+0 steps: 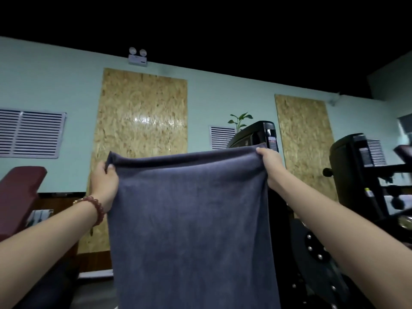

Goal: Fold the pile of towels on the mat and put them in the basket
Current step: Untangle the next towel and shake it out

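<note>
Clearly, the grey towel (191,219) was held up in the air in front of the person, spread flat between both arms and hanging straight down until it left the bottom of the view. The left hand (104,184) pinched the upper left corner, with the thumb on the near side and a small tip of cloth standing up above the fingers. The right hand (270,166) gripped the upper right corner, its fingers curled over the top edge. The top edge ran almost level between the two hands, a little higher on the right side. A bracelet of red beads (95,208) sat on the left wrist. Behind the towel was a pale green wall (66,85) with two wooden chipboard panels (142,112), some white vents (31,132) and an emergency lamp (137,56) high up. A dark red padded bench (17,192) stood on the left, black gym machines (356,175) on the right, and a small green plant (239,120) showed just above one of them
</note>
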The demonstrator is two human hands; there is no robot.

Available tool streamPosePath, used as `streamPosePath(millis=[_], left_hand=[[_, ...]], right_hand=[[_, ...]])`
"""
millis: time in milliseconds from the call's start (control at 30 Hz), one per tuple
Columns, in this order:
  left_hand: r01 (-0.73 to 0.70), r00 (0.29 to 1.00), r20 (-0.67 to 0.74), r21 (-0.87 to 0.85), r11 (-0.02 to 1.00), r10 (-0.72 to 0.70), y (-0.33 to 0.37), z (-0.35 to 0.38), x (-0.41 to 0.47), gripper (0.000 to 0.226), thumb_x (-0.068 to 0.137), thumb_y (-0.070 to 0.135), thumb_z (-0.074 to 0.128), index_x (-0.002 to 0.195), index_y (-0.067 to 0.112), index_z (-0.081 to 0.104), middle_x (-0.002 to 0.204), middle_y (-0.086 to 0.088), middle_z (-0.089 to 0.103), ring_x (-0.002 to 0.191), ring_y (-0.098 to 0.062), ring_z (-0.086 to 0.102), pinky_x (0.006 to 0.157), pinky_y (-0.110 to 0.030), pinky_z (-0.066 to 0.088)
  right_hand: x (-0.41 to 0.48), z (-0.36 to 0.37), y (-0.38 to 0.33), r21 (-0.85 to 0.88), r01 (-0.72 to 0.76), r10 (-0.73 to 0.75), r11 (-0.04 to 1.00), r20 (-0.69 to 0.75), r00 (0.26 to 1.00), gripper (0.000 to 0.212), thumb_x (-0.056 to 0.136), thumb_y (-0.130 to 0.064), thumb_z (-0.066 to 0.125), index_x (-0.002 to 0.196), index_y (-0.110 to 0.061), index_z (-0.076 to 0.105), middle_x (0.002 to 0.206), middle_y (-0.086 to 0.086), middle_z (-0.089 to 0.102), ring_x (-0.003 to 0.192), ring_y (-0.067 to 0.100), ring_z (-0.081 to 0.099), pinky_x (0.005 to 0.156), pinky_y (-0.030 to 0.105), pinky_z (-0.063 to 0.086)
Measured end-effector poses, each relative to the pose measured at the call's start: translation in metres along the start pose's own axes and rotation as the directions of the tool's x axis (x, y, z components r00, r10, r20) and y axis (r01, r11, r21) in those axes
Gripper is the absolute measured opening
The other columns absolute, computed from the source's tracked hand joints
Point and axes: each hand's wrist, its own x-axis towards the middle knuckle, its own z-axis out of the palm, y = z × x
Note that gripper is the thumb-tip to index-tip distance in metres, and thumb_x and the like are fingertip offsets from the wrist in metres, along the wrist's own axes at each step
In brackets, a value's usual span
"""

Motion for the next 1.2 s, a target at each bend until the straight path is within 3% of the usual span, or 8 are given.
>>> streamPosePath(millis=[133,333,567,700,800,933,1067,1200], left_hand=[[0.064,0.998,0.009,-0.002,0.998,-0.064,0.006,0.001,-0.008,0.032,0.096,0.002,0.029,0.122,-0.002,0.046,0.126,-0.023,0.051,0.118,-0.037,0.046,0.098,-0.038,0.035],[0.190,0.979,0.082,-0.057,0.980,-0.185,0.009,-0.002,-0.014,0.038,0.096,0.019,0.037,0.128,-0.001,0.041,0.128,-0.021,0.048,0.120,-0.034,0.044,0.099,-0.037,0.034],[-0.131,0.980,0.142,-0.041,0.990,0.136,0.004,-0.015,-0.038,0.028,0.097,0.008,0.042,0.122,0.006,0.031,0.109,-0.011,0.045,0.099,-0.022,0.047,0.083,-0.033,0.038],[-0.328,0.935,0.139,-0.007,0.945,0.325,-0.012,-0.027,-0.065,0.014,0.096,-0.003,0.037,0.097,0.012,0.038,0.089,-0.006,0.046,0.078,-0.014,0.044,0.073,-0.024,0.032],[-0.411,0.885,0.257,0.037,0.911,0.389,-0.036,-0.031,-0.069,0.039,0.085,-0.019,0.037,0.076,0.017,0.049,0.082,-0.009,0.054,0.078,-0.011,0.048,0.074,-0.010,0.036],[-0.384,0.886,0.329,0.129,0.914,0.326,-0.048,-0.033,-0.073,0.026,0.089,-0.013,0.045,0.095,0.000,0.066,0.101,-0.016,0.064,0.096,-0.022,0.054,0.082,0.002,0.031],[-0.373,0.850,0.466,0.206,0.905,0.245,-0.056,-0.035,-0.072,0.036,0.079,-0.011,0.062,0.113,0.001,0.063,0.116,-0.015,0.060,0.111,-0.028,0.054,0.095,-0.023,0.033],[-0.399,0.754,0.634,0.233,0.887,0.173,-0.062,-0.035,-0.076,0.061,0.071,-0.012,0.069,0.126,0.009,0.056,0.114,-0.007,0.053,0.109,-0.021,0.051,0.095,-0.027,0.036]], right_hand=[[-0.003,-0.005,0.005,-0.019,-0.016,0.016,1.000,0.030,0.999,0.020,0.091,-0.019,0.043,0.077,-0.016,0.057,0.079,0.004,0.057,0.077,0.019,0.052,0.063,0.028,0.039],[0.002,-0.018,0.040,-0.261,0.145,-0.149,0.954,0.003,0.989,0.019,0.095,-0.016,0.046,0.089,-0.021,0.063,0.104,0.007,0.066,0.101,0.025,0.060,0.087,0.035,0.047],[0.001,-0.035,0.059,-0.474,0.304,-0.392,0.826,-0.096,0.915,0.019,0.092,-0.014,0.051,0.104,-0.026,0.058,0.095,0.004,0.064,0.092,0.025,0.058,0.082,0.035,0.044],[-0.011,-0.047,0.079,-0.381,0.309,-0.335,0.871,-0.002,0.942,0.023,0.089,0.000,0.048,0.094,-0.022,0.042,0.069,-0.005,0.043,0.066,0.018,0.045,0.075,0.031,0.036],[-0.022,-0.050,0.095,-0.472,0.317,-0.349,0.823,0.022,0.937,0.035,0.085,0.006,0.040,0.071,-0.026,0.039,0.062,-0.006,0.044,0.065,0.021,0.044,0.064,0.033,0.034],[-0.029,-0.051,0.112,-0.481,0.271,-0.304,0.834,0.010,0.952,0.040,0.074,0.010,0.034,0.059,-0.023,0.050,0.063,-0.005,0.054,0.068,0.018,0.050,0.064,0.031,0.037],[-0.027,-0.056,0.123,-0.485,0.216,-0.200,0.847,0.084,0.976,0.059,0.068,0.013,0.031,0.051,-0.030,0.067,0.077,0.001,0.069,0.086,0.022,0.062,0.084,0.035,0.049],[-0.033,-0.068,0.124,-0.452,0.133,-0.048,0.882,0.194,0.980,0.056,0.076,0.018,0.029,0.070,-0.017,0.072,0.086,0.003,0.065,0.078,0.014,0.057,0.061,0.017,0.046]])
